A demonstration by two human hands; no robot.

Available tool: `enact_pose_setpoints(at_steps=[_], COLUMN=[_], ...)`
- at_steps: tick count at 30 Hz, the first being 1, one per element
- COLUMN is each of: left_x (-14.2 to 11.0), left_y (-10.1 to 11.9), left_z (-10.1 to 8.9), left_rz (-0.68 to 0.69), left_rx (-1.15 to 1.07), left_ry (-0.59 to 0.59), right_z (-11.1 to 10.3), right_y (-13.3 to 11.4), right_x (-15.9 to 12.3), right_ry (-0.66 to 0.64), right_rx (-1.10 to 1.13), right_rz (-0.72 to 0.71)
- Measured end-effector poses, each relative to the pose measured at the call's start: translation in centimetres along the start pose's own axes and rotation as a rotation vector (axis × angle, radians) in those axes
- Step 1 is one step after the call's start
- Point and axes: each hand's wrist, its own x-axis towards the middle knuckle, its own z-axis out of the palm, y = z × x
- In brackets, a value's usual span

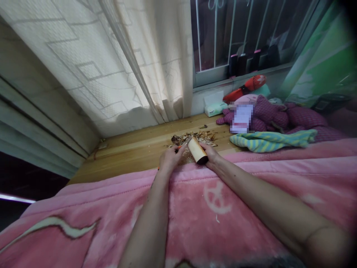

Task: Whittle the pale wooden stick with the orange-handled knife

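My right hand (212, 155) is closed around a pale wooden cylinder (196, 150), which tilts away from me with its dark end toward me. My left hand (170, 158) grips a knife with an orange handle (182, 144); its blade rests against the far upper side of the cylinder. Just behind both hands a heap of brown wood shavings (195, 138) lies on the wooden ledge (134, 149).
A pink blanket (217, 208) covers the foreground under my forearms. A striped green-yellow cloth (272, 140), purple plush fabric (273, 117) and a tissue pack (214, 108) lie at the right. A cream curtain (125, 63) hangs behind the ledge, with a barred window (237, 29) to its right.
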Motion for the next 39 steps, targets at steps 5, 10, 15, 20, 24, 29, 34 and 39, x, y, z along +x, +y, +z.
enact_pose_setpoints(at_steps=[5, 10, 15, 20, 24, 29, 34, 39], left_x=[-0.2, -0.3, -0.5, -0.7, -0.6, -0.5, -0.7, -0.6], left_y=[0.2, 0.3, 0.6, 0.6, 0.6, 0.5, 0.6, 0.5], left_z=[0.1, 0.0, -0.2, -0.3, 0.1, 0.1, 0.0, -0.1], left_rz=[0.144, 0.024, 0.14, 0.073, 0.173, 0.041, 0.13, 0.041], left_rx=[-0.083, -0.008, -0.115, -0.116, -0.18, -0.1, -0.142, -0.083], left_ry=[-0.063, 0.001, -0.077, -0.071, -0.131, -0.073, -0.11, -0.053], right_z=[0.0, 0.4, 0.5, 0.1, -0.2, -0.3, 0.0, -0.3], right_y=[-0.3, -0.7, -0.9, -0.9, -0.8, -0.8, -0.9, -0.7], right_x=[-0.2, -0.9, -1.1, -0.9, -0.5, -0.4, -0.7, -0.4], right_ry=[-0.007, 0.011, 0.012, -0.015, -0.019, -0.056, -0.022, -0.061], right_rx=[0.041, 0.044, 0.062, 0.071, 0.089, 0.102, 0.083, 0.054], right_rz=[-0.002, 0.019, 0.016, 0.044, 0.047, 0.051, 0.045, 0.043])
